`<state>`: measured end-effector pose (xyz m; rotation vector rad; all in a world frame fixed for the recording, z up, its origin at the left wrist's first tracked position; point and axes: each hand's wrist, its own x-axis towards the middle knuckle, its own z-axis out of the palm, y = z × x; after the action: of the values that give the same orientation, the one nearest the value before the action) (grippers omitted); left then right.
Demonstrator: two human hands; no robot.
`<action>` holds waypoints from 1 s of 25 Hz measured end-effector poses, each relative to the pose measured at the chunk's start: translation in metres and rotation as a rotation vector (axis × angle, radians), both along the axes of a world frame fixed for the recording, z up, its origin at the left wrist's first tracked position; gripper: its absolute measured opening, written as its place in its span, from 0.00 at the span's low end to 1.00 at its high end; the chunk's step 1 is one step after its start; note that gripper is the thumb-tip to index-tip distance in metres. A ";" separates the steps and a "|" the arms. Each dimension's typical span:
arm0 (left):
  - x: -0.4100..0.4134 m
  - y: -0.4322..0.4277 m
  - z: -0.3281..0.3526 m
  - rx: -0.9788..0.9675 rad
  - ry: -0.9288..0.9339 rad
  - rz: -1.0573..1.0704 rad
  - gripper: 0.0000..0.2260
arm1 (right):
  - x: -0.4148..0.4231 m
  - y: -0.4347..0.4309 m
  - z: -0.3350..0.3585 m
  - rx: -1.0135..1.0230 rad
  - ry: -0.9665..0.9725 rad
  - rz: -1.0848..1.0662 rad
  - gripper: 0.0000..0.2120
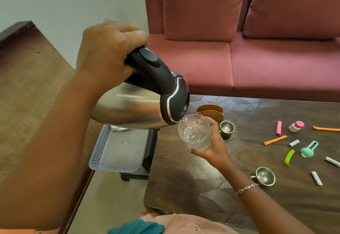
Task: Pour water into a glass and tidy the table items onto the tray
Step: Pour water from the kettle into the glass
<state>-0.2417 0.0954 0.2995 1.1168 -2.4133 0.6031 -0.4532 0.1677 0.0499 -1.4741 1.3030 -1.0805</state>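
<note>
A: Two grips to mind. Left hand (108,57) wrapped round handle of steel jug (128,112), tipped steeply; could gush, overshooting the rim.
B: Right hand (211,145) curled round tilted glass (195,132), held above table (184,174) near far left corner, filling; could slip, wetting clips (275,139).

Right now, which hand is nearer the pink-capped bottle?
Right. The right hand holds the glass some way left of the bottle. The left hand grips the kettle handle, farther left and higher up.
</note>
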 end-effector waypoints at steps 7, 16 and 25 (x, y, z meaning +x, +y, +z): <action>-0.004 -0.001 -0.001 -0.007 0.003 0.001 0.08 | -0.001 -0.001 0.000 0.000 0.002 -0.005 0.41; -0.008 -0.005 -0.001 -0.004 0.004 -0.021 0.07 | -0.005 -0.002 -0.002 0.018 0.003 -0.010 0.42; -0.011 -0.008 0.003 -0.002 0.003 -0.040 0.09 | -0.006 -0.003 0.000 0.020 -0.009 -0.013 0.41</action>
<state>-0.2526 0.0875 0.3029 1.0649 -2.4263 0.5902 -0.4590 0.1650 0.0498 -1.4464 1.3152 -1.0784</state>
